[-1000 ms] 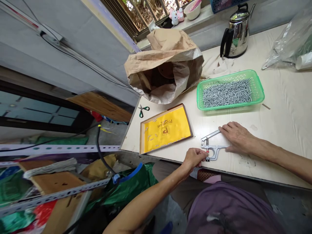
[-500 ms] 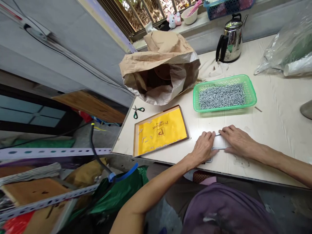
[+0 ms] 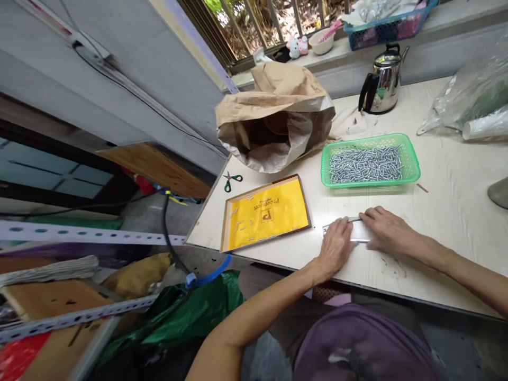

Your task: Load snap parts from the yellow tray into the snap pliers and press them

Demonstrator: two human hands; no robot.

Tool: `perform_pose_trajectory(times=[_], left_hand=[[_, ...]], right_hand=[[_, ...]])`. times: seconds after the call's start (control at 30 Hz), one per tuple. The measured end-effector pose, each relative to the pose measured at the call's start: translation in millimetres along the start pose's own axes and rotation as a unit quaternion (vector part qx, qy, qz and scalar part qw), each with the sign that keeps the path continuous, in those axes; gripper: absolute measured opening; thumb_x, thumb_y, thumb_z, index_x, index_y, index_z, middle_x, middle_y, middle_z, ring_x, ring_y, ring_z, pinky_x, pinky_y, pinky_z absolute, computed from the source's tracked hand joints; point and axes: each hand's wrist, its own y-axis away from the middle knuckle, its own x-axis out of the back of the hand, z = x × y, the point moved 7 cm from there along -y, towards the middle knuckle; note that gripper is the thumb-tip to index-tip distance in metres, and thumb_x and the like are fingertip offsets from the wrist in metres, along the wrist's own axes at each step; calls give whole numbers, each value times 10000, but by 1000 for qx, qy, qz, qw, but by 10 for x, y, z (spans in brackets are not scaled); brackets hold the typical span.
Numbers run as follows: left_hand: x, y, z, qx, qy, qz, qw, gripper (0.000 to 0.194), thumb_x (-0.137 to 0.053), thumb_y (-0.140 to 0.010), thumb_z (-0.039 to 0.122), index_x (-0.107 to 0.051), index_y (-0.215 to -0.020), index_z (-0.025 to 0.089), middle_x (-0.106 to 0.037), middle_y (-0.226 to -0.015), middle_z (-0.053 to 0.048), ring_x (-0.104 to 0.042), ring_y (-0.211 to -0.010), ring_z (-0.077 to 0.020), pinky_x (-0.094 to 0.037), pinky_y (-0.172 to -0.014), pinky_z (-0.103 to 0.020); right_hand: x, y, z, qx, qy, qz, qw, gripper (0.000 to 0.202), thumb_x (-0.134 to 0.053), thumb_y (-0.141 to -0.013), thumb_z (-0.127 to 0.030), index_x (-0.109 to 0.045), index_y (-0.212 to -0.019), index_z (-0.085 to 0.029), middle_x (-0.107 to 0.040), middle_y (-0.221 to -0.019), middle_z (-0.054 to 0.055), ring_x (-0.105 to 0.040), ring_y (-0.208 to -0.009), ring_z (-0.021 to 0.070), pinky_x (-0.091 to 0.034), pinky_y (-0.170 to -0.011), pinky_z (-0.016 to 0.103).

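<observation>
On the table near its front edge lies a flat, whitish, rectangular piece with metallic-looking edges (image 3: 360,232). My left hand (image 3: 336,246) is closed over its left part, and a short end shows past the fingers on the far left. My right hand (image 3: 388,233) grips the right part, thumb at the near edge and fingers at the far edge. Its exact kind I cannot make out. Behind my hands stands a green plastic basket (image 3: 413,168) holding many small silvery metal pins or screws (image 3: 365,164).
Left of my hands is a shallow cardboard tray (image 3: 305,203) with a yellow lining (image 3: 265,214) and several small pins. Scissors (image 3: 232,180) lie by the table's left edge. Farther back are a large brown paper sack (image 3: 273,100), a metal kettle (image 3: 384,82) and a clear plastic bag (image 3: 456,103).
My view has shifted slightly, so the table things sit lower and farther right. An end of the flat piece now shows at the left of my left hand; both hands stay on it.
</observation>
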Motion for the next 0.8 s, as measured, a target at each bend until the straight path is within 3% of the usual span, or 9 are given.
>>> perform_pose_trajectory(times=[0.07, 0.13, 0.2, 0.33, 0.43, 0.6, 0.67, 0.73, 0.8], left_hand=[[-53, 130, 112, -20, -11, 62, 998, 358, -432, -958, 203, -456, -1309, 138, -475, -1419, -190, -415, -1356, -311, -397, -1074, -520], [-139, 249, 259, -43, -11, 87, 995, 363, -407, -978, 246, -455, -1321, 139, -473, -1433, -188, -383, -1389, -307, -390, -1091, -518], [-210, 321, 392, -61, 5, 80, 995, 412, -431, -977, 354, -465, -1321, 130, -516, -1397, -187, -412, -1374, -300, -401, -1091, -503], [-198, 317, 483, -62, 47, 59, 995, 485, -454, -959, 446, -483, -1310, 113, -590, -1309, -186, -477, -1323, -285, -401, -1094, -507], [-185, 265, 465, -58, 64, 54, 995, 504, -476, -946, 460, -490, -1316, 118, -594, -1301, -186, -478, -1319, -293, -402, -1088, -519], [-255, 370, 559, -106, 28, 78, 991, 462, -527, -905, 500, -670, -1063, 90, -714, -977, -165, -674, -952, -286, -562, -838, -366], [-195, 532, 649, -204, 19, 95, 974, 385, -526, -914, 487, -700, -931, 144, -717, -833, -93, -676, -774, -212, -554, -704, -297], [-9, 697, 576, -257, 7, 119, 959, 303, -515, -938, 428, -696, -895, 189, -699, -764, -32, -638, -676, -144, -511, -627, -249], [317, 756, 210, -179, -33, 158, 971, 244, -495, -955, 322, -687, -871, 197, -682, -738, -22, -609, -651, -126, -482, -615, -240]], right_hand=[[-3, -60, 64, 21, -23, -33, 999, 539, -776, -709, -345, -594, -1148, -90, -629, -1069, 146, -550, -952, 266, -461, -803, 343], [0, -135, 131, 25, -23, -42, 999, 350, -678, -810, -308, -622, -1095, -113, -641, -1024, 130, -556, -923, 243, -453, -773, 322], [26, -231, 196, 7, 7, -26, 1000, 150, -557, -885, -211, -648, -978, -137, -648, -947, 110, -552, -878, 222, -429, -728, 304], [104, -445, 164, -23, 56, 3, 998, 201, -463, -916, -141, -647, -832, -144, -639, -864, 116, -531, -819, 224, -380, -687, 323], [136, -546, -127, 6, 58, 12, 998, 163, -514, -877, -106, -666, -886, -162, -638, -913, 108, -525, -836, 218, -357, -680, 319], [-92, -489, -969, 251, 53, -8, 967, 201, -564, -843, -78, -633, -707, -209, -602, -833, 51, -514, -816, 187, -340, -645, 304], [-209, -499, -1077, 277, 54, 14, 959, 260, -521, -817, -4, -587, -654, -195, -583, -796, 44, -513, -773, 172, -355, -639, 300], [-271, -551, -1074, 269, -2, 46, 962, 314, -430, -811, 48, -560, -660, -196, -575, -787, 38, -514, -730, 159, -379, -630, 290], [-276, -593, -1042, 259, -75, 64, 961, 340, -358, -844, 29, -567, -722, -210, -574, -786, 29, -518, -691, 150, -408, -612, 278]])
